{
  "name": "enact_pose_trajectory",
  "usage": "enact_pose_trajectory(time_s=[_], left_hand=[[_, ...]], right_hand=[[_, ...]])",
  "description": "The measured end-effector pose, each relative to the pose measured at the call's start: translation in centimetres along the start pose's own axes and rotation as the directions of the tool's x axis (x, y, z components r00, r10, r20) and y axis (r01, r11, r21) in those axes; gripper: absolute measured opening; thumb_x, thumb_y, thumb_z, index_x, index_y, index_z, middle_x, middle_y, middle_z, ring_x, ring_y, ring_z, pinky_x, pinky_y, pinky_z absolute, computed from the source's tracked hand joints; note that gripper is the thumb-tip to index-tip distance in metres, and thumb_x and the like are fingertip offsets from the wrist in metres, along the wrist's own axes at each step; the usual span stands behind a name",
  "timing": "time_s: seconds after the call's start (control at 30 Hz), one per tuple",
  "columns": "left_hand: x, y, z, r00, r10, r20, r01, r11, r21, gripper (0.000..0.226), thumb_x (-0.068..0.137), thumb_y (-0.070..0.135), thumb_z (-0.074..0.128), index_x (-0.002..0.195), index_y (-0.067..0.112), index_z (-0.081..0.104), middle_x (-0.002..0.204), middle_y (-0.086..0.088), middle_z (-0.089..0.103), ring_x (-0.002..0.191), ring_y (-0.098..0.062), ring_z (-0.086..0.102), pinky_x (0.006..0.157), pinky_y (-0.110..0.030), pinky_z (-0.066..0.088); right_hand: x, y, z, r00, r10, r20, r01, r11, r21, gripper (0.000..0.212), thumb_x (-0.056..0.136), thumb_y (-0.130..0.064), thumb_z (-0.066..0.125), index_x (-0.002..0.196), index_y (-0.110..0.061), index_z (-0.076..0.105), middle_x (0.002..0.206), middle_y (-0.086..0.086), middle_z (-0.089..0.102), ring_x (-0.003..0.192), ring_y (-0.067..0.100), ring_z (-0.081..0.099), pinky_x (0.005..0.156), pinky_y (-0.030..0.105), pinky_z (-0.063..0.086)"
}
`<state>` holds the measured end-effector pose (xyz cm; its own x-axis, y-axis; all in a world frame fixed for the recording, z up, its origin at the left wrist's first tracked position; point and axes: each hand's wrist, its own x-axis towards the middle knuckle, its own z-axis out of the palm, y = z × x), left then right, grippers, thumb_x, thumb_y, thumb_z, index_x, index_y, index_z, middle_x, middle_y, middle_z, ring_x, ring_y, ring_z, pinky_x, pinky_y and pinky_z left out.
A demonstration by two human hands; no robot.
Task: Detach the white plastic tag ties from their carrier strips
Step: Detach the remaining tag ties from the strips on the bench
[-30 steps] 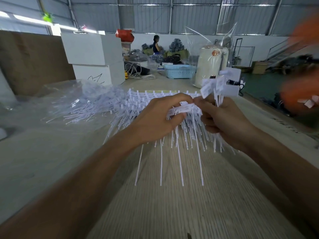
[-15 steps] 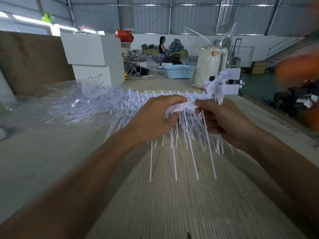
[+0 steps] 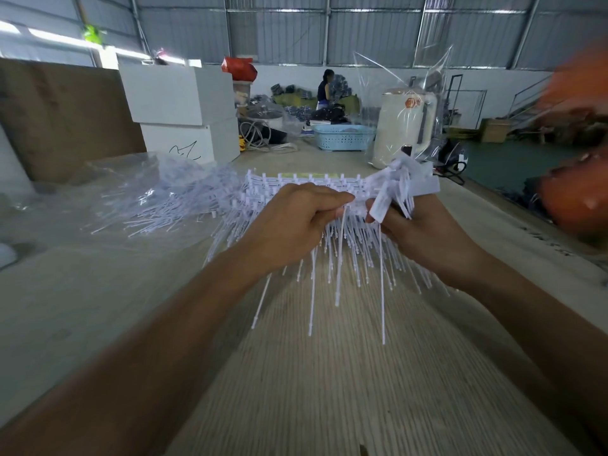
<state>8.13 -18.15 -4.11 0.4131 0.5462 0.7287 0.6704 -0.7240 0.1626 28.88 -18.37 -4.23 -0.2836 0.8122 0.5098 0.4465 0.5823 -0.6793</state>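
a carrier strip (image 3: 306, 187) of white tag ties (image 3: 339, 258) is pinched between the curled fingers and thumb of the left hand (image 3: 292, 225); a bunch of flat tie heads (image 3: 406, 182) is gripped by the curled fingers of the right hand (image 3: 424, 235), just beside the left; the thin tails are hung down above the wooden table (image 3: 329, 373); loose ties in a clear plastic bag (image 3: 158, 199) are seen at the left; a blue basket (image 3: 343, 137) is set well behind.

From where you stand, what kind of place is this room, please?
Probably a warehouse or packing workshop. Corrugated metal walls rise behind a long worktable, white cartons are stacked on it, and loose white tag ties lie in a clear plastic bag.
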Motion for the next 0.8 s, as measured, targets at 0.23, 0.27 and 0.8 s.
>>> enact_pose_trajectory(time_s=[0.23, 0.27, 0.8], left_hand=[[-0.13, 0.21, -0.16, 0.999, -0.054, -0.005, 0.054, 0.998, -0.040, 0.028, 0.096, 0.008, 0.061, 0.122, 0.010, 0.071, 0.114, -0.008, 0.073, 0.103, -0.018, 0.069, 0.092, -0.018, 0.044], [-0.09, 0.22, -0.20, 0.998, -0.062, -0.006, 0.062, 0.997, -0.039, 0.028, 0.096, 0.009, 0.061, 0.122, 0.012, 0.071, 0.115, -0.007, 0.073, 0.103, -0.018, 0.069, 0.091, -0.017, 0.043], [0.15, -0.10, -0.23, 0.987, -0.157, 0.040, 0.162, 0.969, -0.185, 0.022, 0.099, 0.015, 0.062, 0.116, 0.014, 0.075, 0.104, -0.004, 0.077, 0.087, -0.005, 0.070, 0.084, -0.022, 0.054]], right_hand=[[-0.01, -0.03, 0.13, 0.999, -0.009, -0.031, 0.008, 0.999, -0.032, 0.035, 0.102, -0.040, 0.053, 0.080, -0.016, 0.066, 0.069, 0.005, 0.064, 0.064, 0.020, 0.058, 0.070, 0.042, 0.047], [-0.02, -0.08, 0.12, 1.000, -0.003, -0.025, 0.002, 0.999, -0.040, 0.040, 0.102, -0.041, 0.053, 0.082, -0.009, 0.067, 0.069, 0.012, 0.064, 0.063, 0.023, 0.056, 0.069, 0.044, 0.047], [-0.08, -0.49, -0.01, 0.998, -0.030, -0.060, 0.025, 0.997, -0.076, 0.038, 0.104, -0.024, 0.055, 0.081, 0.006, 0.059, 0.065, 0.017, 0.056, 0.060, 0.026, 0.051, 0.069, 0.052, 0.047]])
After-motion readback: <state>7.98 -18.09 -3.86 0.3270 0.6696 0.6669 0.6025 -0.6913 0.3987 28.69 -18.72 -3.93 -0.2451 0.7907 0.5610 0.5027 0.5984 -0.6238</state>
